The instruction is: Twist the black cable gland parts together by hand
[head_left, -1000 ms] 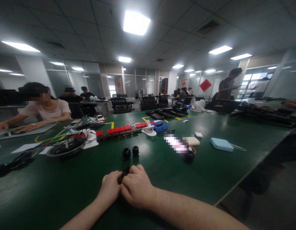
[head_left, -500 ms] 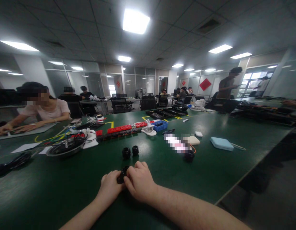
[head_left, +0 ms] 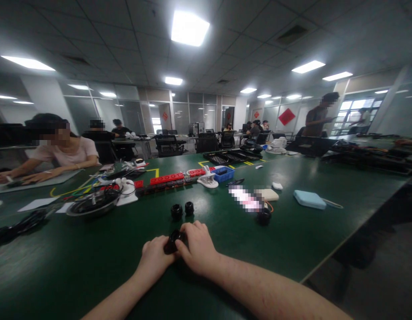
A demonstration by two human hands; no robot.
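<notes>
Low in the middle of the head view, I hold a black round fitting (head_left: 174,240) that looks like a cable gland. My left hand (head_left: 158,255) is closed on its left side. The bent fingers and thumb of my right hand (head_left: 198,249) grip its upper right side. Its round top opening shows between the hands, while its lower part is hidden. Just beyond them, two similar black fittings stand upright side by side, a larger-looking one (head_left: 176,212) and a second one (head_left: 189,208).
Another black round piece (head_left: 264,216) lies right, beside a phone and a cream case (head_left: 268,194). A light-blue case (head_left: 309,199) is farther right. Red power strips (head_left: 166,178), a blue bin (head_left: 224,174) and a metal bowl (head_left: 92,203) lie beyond. A person sits at left.
My right hand has shifted slightly on the fitting, its fingers drawn back to the right, so more of the round opening shows. My left hand stays in place.
</notes>
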